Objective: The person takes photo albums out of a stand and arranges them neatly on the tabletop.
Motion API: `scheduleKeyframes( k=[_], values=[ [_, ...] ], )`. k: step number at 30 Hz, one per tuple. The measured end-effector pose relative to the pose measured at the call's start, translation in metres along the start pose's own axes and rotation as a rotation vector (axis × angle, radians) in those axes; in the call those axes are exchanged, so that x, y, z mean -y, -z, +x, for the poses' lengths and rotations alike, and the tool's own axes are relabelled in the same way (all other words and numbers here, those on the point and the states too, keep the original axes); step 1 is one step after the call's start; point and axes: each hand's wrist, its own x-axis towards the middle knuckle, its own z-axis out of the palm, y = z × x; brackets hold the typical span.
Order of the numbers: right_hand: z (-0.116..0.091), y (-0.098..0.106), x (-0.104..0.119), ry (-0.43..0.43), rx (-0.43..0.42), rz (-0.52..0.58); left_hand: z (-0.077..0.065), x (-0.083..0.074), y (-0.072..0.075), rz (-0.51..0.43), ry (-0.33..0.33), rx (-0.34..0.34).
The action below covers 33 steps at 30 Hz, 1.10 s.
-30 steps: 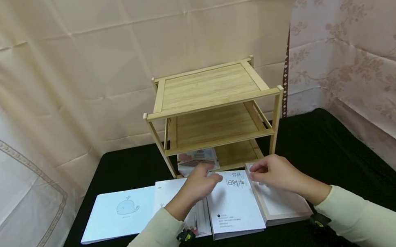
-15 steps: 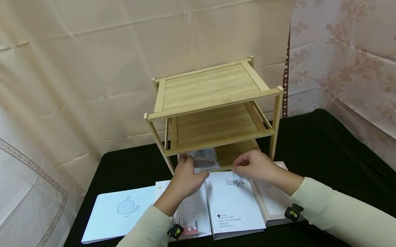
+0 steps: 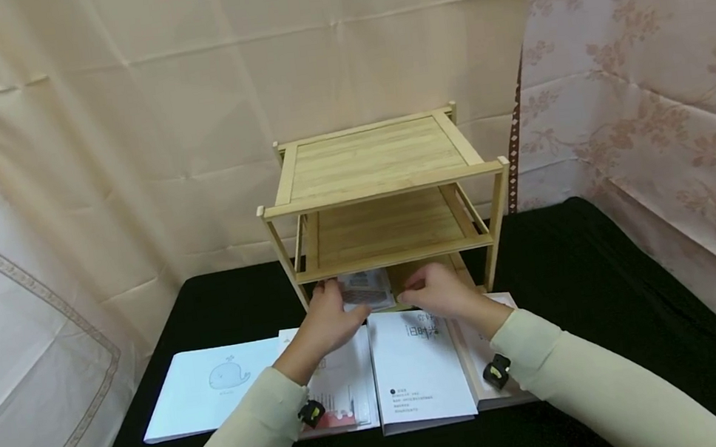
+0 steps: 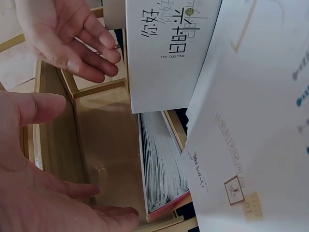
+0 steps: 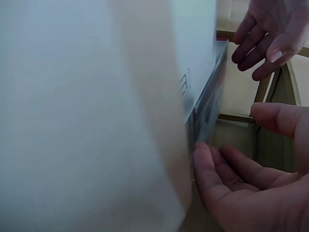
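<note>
A thick book [image 3: 367, 289] lies on the bottom tier of a light wooden rack [image 3: 383, 157]. Its page edges [image 4: 164, 169] show in the left wrist view. My left hand [image 3: 326, 324] reaches to the book's left side, fingers extended and thumb spread away. My right hand [image 3: 445, 293] is at the book's right front, fingers loosely bent, with nothing between finger and thumb. In the right wrist view its fingertips [image 5: 203, 154] come right up to the edges of the books. Below the hands stands a white book [image 3: 423, 372] with dark lettering.
In front of the rack, a white whale-print book [image 3: 217, 390], a white book with a pink picture [image 3: 342, 397] and a cream-edged book [image 3: 494, 378] lie in a row on the black cloth [image 3: 551, 267]. A beige curtain [image 3: 185, 125] hangs behind.
My left hand has moved left and forward to the book on the bottom tier. My right hand has moved left and forward, from over the cream-edged book to the rack's front.
</note>
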Motion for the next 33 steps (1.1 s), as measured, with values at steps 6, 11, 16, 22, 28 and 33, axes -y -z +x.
scheduleKeyframes(
  k=[6, 11, 16, 22, 28, 33],
  values=[
    [0.009, -0.007, 0.004, -0.064, 0.044, 0.045, 0.005, 0.001, -0.001, 0.032, 0.0, -0.008],
    [0.018, -0.009, 0.007, -0.075, 0.076, 0.067, 0.013, 0.003, -0.003, 0.013, 0.035, -0.006],
    [0.028, -0.011, 0.006, -0.109, 0.09, 0.114, 0.018, 0.004, -0.003, 0.02, 0.075, 0.01],
    [0.032, -0.015, 0.01, -0.155, 0.109, 0.19, 0.024, 0.005, -0.002, 0.037, 0.106, 0.034],
    [0.035, -0.021, 0.013, -0.197, 0.108, 0.239, 0.026, 0.006, -0.002, 0.02, 0.122, 0.049],
    [0.039, -0.025, 0.012, -0.233, 0.104, 0.353, 0.028, 0.009, -0.003, -0.001, 0.125, 0.042]
  ],
)
